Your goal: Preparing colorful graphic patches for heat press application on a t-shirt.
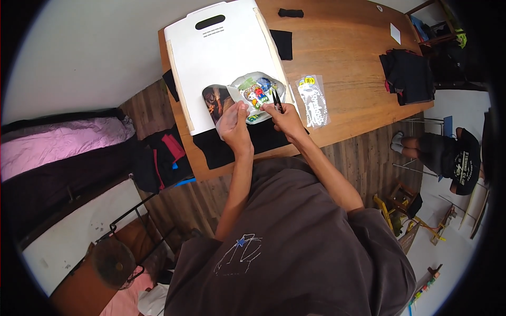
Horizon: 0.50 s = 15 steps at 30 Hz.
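My left hand [235,126] is closed on the near left part of a curling printed sheet [254,95]. The sheet bears colourful cartoon figures, and a dark picture shows on its folded left part. In my right hand [285,121] are small black scissors [277,100], their two pointed blades facing away from me and slightly apart. The right fingers also meet the sheet's near edge; how much of it they grip is hidden. Both hands are over the near end of a white board [226,52] with an oval slot. Black cloth [211,151] shows beneath the board's near edge.
Right of the board, a clear film with white print [313,101] lies on the wooden table [348,58]. Folded dark garments [408,76] are stacked at the table's right. More dark clothes [155,158] stand at left. A person [448,155] is off to the right.
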Tool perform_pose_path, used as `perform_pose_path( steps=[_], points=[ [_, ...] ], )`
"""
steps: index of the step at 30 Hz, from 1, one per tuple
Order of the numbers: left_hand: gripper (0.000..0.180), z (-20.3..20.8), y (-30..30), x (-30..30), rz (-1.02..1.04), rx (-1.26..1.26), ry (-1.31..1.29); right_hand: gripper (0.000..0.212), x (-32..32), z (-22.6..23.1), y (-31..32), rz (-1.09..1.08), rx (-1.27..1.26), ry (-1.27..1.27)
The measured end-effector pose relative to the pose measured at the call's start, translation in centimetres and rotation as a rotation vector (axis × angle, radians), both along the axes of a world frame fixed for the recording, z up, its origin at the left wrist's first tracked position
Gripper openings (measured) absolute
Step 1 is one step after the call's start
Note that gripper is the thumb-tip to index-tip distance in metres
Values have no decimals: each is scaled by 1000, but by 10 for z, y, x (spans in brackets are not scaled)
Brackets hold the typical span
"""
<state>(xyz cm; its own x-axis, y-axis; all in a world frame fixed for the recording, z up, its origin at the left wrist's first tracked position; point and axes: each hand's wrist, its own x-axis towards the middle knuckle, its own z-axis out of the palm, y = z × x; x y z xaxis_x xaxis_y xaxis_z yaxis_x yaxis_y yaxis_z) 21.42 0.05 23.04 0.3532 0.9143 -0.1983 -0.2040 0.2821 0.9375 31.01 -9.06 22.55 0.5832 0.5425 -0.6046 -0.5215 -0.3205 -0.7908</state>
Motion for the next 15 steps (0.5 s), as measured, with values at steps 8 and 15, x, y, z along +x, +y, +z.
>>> perform_pose_path(
  steps=[8, 15],
  points=[
    [29, 4, -5, 10, 7, -49, -58, 42, -9, 23, 0, -13, 223, -51],
    [30, 11, -5, 12, -9, -38, -83, 38, -24, 18, -2, 37, 306, -175]
  ],
)
